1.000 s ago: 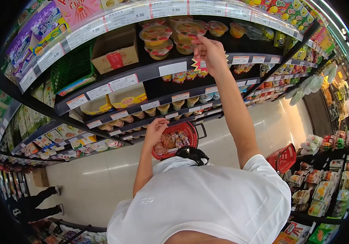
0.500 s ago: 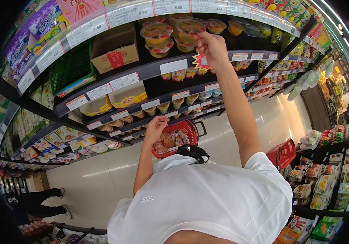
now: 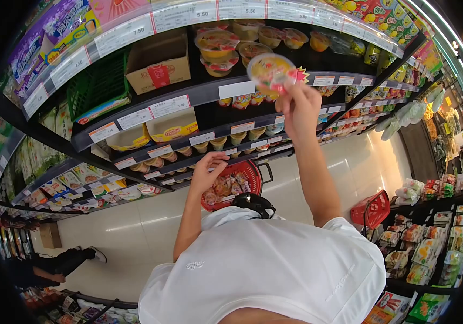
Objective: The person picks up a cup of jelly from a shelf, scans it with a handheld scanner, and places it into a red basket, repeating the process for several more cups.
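In my right hand (image 3: 300, 105) is a round fruit jelly cup (image 3: 271, 73) with a clear, red-printed lid, pinched at its edge between thumb and fingers. It is off the shelf, tilted in front of the shelf edge. More fruit jelly cups (image 3: 218, 43) stand behind it, some stacked. Down by the lower shelves, my left hand (image 3: 205, 173) has its fingers loosely bent and thumb apart, with nothing visible in it. Below that hand is a red shopping basket (image 3: 254, 171) holding several wrapped snack packs (image 3: 225, 188).
An open cardboard box (image 3: 156, 73) and a green crate (image 3: 99, 89) sit left of the cups. Price labels line the shelf edges. Another red basket (image 3: 370, 209) is at the right. A person in dark clothes (image 3: 42, 267) is at the lower left.
My right hand has drawn a fruit jelly cup off the shelf, down and toward me. My left hand has barely moved. The person at lower left has changed stance.
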A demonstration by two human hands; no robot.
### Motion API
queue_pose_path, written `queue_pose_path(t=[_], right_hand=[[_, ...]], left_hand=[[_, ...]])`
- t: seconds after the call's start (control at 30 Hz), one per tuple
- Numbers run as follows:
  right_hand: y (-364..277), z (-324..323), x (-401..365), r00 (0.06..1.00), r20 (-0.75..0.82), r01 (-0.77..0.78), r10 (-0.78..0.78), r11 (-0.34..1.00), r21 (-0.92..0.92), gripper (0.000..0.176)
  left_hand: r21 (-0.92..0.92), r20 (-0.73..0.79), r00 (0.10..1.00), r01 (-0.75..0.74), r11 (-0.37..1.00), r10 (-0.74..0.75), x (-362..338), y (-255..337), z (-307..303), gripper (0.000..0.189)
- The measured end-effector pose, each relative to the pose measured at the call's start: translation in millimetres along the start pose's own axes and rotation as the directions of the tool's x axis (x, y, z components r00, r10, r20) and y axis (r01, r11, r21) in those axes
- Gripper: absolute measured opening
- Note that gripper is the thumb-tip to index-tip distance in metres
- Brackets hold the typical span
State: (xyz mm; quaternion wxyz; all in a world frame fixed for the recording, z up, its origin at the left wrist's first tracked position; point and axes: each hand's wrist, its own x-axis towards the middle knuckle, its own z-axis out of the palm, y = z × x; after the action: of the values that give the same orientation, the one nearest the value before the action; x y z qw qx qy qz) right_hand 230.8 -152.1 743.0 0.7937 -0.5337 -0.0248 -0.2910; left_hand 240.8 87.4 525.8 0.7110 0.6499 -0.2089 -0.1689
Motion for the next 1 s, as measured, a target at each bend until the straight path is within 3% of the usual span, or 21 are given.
queue_pose_path(t=[0.07, 0.1, 0.17, 0.2, 0.23, 0.3, 0.33, 0.4, 0.43, 0.5, 0.53, 0.57, 0.63, 0.67, 0.73, 0.83, 1.0], right_hand=[[1, 2, -28, 0.998, 0.006, -0.061, 0.061, 0.998, 0.012, 0.024], [3, 2, -42, 0.992, 0.007, -0.125, 0.125, 0.992, 0.025, 0.025], [10, 1, -67, 0.973, 0.032, -0.232, 0.230, 0.969, 0.083, 0.025], [19, -5, -76, 0.968, 0.089, -0.244, 0.236, 0.966, 0.090, 0.025], [25, -7, -83, 0.964, 0.086, -0.258, 0.251, 0.962, 0.087, 0.025], [35, -7, -96, 0.941, 0.118, -0.334, 0.318, 0.927, 0.171, 0.026], [36, -7, -100, 0.929, 0.104, -0.369, 0.356, 0.917, 0.151, 0.028], [46, -12, -108, 0.927, 0.138, -0.367, 0.348, 0.919, 0.146, 0.027], [52, -16, -111, 0.931, 0.176, -0.346, 0.320, 0.927, 0.144, 0.027], [56, -25, -117, 0.920, 0.179, -0.364, 0.349, 0.930, 0.058, 0.024], [58, -28, -118, 0.909, 0.196, -0.372, 0.368, 0.928, -0.018, 0.023], [59, -30, -118, 0.898, 0.212, -0.375, 0.386, 0.922, -0.094, 0.021], [60, -34, -116, 0.880, 0.236, -0.398, 0.413, 0.911, -0.111, 0.021], [60, -36, -116, 0.860, 0.259, -0.421, 0.440, 0.898, -0.128, 0.020], [61, -40, -117, 0.850, 0.276, -0.414, 0.448, 0.893, -0.174, 0.020], [60, -41, -117, 0.831, 0.297, -0.412, 0.470, 0.879, -0.240, 0.022], [66, -43, -112, 0.812, 0.305, -0.424, 0.498, 0.861, -0.280, 0.023]], left_hand=[[-0.049, 0.109, 0.983, -0.141, 0.989, 0.146, -1, 23, 3, 0.039], [-0.053, 0.108, 0.985, -0.132, 0.990, 0.137, -2, 33, 7, 0.039], [-0.451, 0.084, 0.974, -0.151, 0.880, 0.210, 4, 49, 19, 0.056], [-0.492, 0.080, 0.977, -0.133, 0.860, 0.197, 7, 54, 25, 0.073], [-0.595, 0.098, 0.959, -0.157, 0.788, 0.265, 12, 49, 28, 0.073], [-0.756, 0.077, 0.967, -0.104, 0.646, 0.245, 19, 58, 40, 0.078], [-0.759, 0.069, 0.971, -0.098, 0.644, 0.229, 20, 56, 44, 0.078], [-0.477, 0.052, 0.944, -0.263, 0.839, 0.326, 22, 54, 47, 0.087], [-0.479, 0.047, 0.947, -0.259, 0.839, 0.319, 27, 55, 45, 0.087], [-0.094, 0.211, 0.938, -0.262, 0.960, 0.276, 31, 66, 40, 0.091], [-0.178, 0.109, 0.966, -0.213, 0.961, 0.234, 31, 71, 45, 0.087], [-0.179, 0.107, 0.967, -0.212, 0.961, 0.233, 32, 74, 47, 0.087], [-0.207, 0.013, 0.924, -0.372, 0.905, 0.382, 35, 81, 49, 0.086], [-0.209, 0.011, 0.925, -0.370, 0.905, 0.381, 36, 83, 48, 0.086], [-0.044, 0.045, 0.913, -0.403, 0.914, 0.405, 35, 85, 42, 0.088], [-0.062, 0.093, 0.944, -0.311, 0.948, 0.316, 36, 76, 34, 0.088], [-0.069, 0.057, 0.922, -0.380, 0.923, 0.384, 37, 75, 32, 0.087]])
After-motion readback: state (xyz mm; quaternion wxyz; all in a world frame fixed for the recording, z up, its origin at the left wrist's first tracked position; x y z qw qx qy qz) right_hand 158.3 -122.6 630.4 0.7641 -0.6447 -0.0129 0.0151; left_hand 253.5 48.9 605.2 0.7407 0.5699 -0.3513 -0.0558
